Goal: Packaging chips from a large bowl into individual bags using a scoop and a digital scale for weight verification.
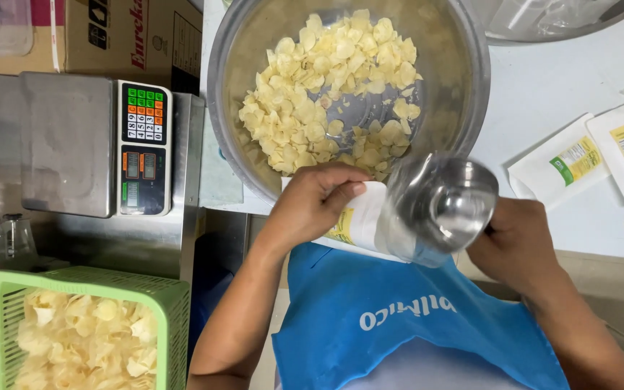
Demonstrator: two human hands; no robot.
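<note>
Steel, shiny and rigid, is what we are gripping in our right hand: a round metal scoop cup, tipped toward the mouth of a thin white plastic pouch with a yellow-green label, just below the rim of the big steel bowl of pale potato chips. Our left hand is pinching the pouch at its top edge, and we are judging it light, limp and slippery, best held near the opening, while the chips look brittle and easily crushed.
</note>
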